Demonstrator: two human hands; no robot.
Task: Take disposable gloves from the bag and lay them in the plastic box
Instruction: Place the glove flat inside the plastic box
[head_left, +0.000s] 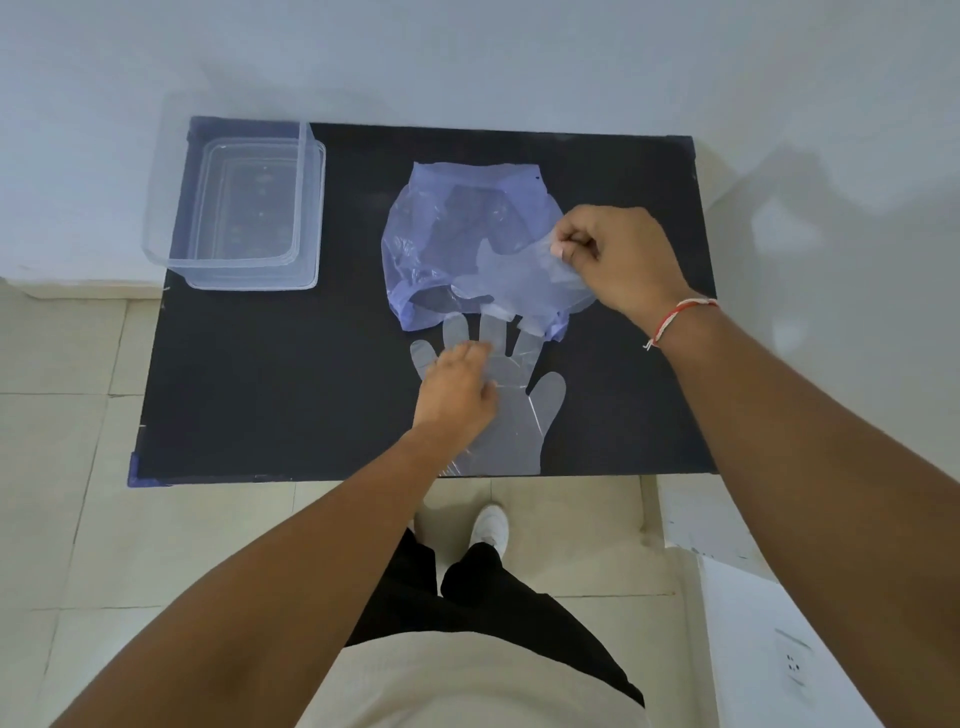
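Note:
A pale blue plastic bag (441, 218) lies near the middle of the black table (260, 374). My right hand (618, 254) pinches a clear disposable glove (524, 280) that is lifted over the bag's near edge. A second clear glove (519, 415) lies flat on the table in front of the bag, fingers pointing towards it. My left hand (457, 389) presses down on that flat glove, fingers together. The clear plastic box (234, 208) stands open at the table's back left corner, with nothing visible inside it.
The box sits on its clear lid (311, 275). A white wall runs behind the table. Tiled floor and my white shoe (491, 525) show below the front edge. A white ledge with a socket (792, 665) is at the right.

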